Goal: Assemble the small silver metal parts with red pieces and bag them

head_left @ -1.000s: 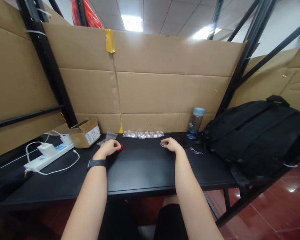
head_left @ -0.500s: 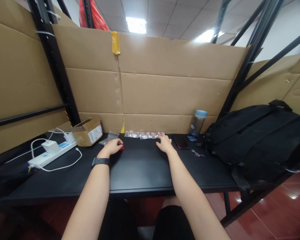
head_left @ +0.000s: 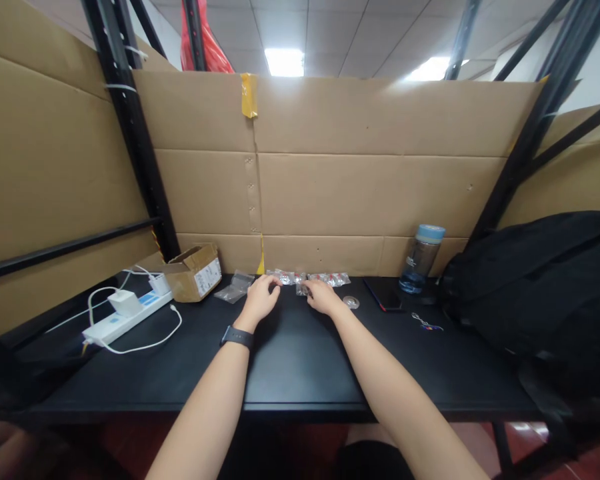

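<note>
A row of small clear packets [head_left: 330,279] with red bits inside lies along the foot of the cardboard wall. My right hand [head_left: 321,296] is at the middle of this row, its fingertips closed on one packet [head_left: 301,289] that sticks out toward me. To its left, my left hand [head_left: 263,297] hovers low over the table with curved fingers slightly apart, and I see nothing in them. Flat clear plastic bags [head_left: 235,287] lie left of that hand. Right of my right wrist rests a small clear round piece [head_left: 351,302].
On the black table [head_left: 300,373], an opened cardboard box [head_left: 193,273] and a white power strip [head_left: 130,319] with cables stand at left. A phone [head_left: 383,295], a keychain [head_left: 427,323], a water bottle [head_left: 422,260] and a black backpack [head_left: 535,293] are at right.
My left hand has moved right, closer to the packets, and the red item at its fingers is out of sight. My right hand has shifted left along the row, and the clear round piece now shows.
</note>
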Demonstrator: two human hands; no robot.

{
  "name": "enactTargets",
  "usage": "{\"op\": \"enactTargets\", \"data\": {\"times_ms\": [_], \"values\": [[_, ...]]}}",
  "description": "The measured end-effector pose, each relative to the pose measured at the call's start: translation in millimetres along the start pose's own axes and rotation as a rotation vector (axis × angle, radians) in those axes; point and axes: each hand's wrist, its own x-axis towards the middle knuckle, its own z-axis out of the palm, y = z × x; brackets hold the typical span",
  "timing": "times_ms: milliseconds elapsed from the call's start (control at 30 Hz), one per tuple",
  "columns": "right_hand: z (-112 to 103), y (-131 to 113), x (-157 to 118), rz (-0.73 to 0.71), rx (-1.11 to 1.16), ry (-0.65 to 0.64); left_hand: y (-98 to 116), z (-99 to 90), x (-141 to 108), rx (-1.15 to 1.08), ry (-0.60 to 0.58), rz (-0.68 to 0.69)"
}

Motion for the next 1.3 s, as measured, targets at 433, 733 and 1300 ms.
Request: {"op": "enactTargets", "data": {"times_ms": [433, 733, 1300], "values": [[-15, 3, -10, 0.062, 0.828, 0.13, 19, 34.4, -8, -0.468, -0.215, -0.106], [-37, -11, -17, -0.066, 0.692, 0.348, 24, 41.6, -7, -0.523, -0.147, -0.083], [-46, 11, -20, 0.023, 0.337, 0.388, 33, 35.0, -15, -0.349, -0.308, -0.056]]}}
